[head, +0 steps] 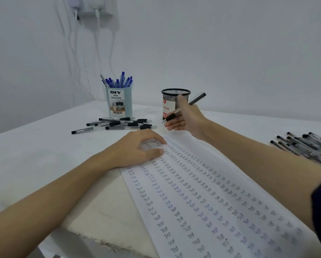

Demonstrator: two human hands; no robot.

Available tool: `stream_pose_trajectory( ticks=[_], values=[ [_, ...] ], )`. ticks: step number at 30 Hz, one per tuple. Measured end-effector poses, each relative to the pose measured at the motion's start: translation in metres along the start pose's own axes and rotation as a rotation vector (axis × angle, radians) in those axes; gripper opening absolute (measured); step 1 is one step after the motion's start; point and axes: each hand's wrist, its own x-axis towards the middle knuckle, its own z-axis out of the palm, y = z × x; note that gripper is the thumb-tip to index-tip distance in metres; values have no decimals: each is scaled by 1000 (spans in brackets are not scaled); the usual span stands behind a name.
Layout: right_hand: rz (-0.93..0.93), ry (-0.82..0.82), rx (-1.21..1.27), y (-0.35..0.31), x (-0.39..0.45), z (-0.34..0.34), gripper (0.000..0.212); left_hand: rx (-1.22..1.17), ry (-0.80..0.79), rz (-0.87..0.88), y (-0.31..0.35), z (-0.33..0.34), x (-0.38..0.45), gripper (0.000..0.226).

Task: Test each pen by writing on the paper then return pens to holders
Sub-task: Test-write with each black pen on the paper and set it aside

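A white table [34,155] fills the lower part of the view and meets a pale wall along its far edge. A long sheet of paper [211,202] runs from the near edge toward the middle of the table, covered in rows of handwritten "Test". At the right edge lies a pile of black pens [305,146], well apart from the paper.

The left hand [137,149] rests on the far end of the paper, fingers arched with the tips pressing the sheet and nothing held. The right hand [185,116] hovers just beyond the paper's far end, in front of the black mesh holder [176,95]. Its thumb and fingers pinch a black pen [193,102], tip down to the left and cap end slanting up to the right, while the remaining fingers lie straight.

A pale blue desk organizer [118,103] stands near the far edge, to the left of the mesh holder, filled with blue pens [118,81]. Just in front of it, a scatter of black pens [118,124] lies flat on the table.
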Motion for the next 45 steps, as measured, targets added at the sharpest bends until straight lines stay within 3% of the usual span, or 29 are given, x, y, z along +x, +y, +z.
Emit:
stream_pose_trajectory(
  ticks=[3,8,20,45],
  values=[
    [-127,88,-129,14,3,6,27,-4,9,-6,-1,0,0,31],
    [-134,124,-58,23,-1,9,20,-5,-4,-22,-1,0,-1,27],
    [-252,172,-306,30,5,10,33,-16,-18,-61,0,-1,-2,28],
    [-279,159,-333,32,6,9,29,-19,-32,-78,2,-1,-2,28]
  ],
)
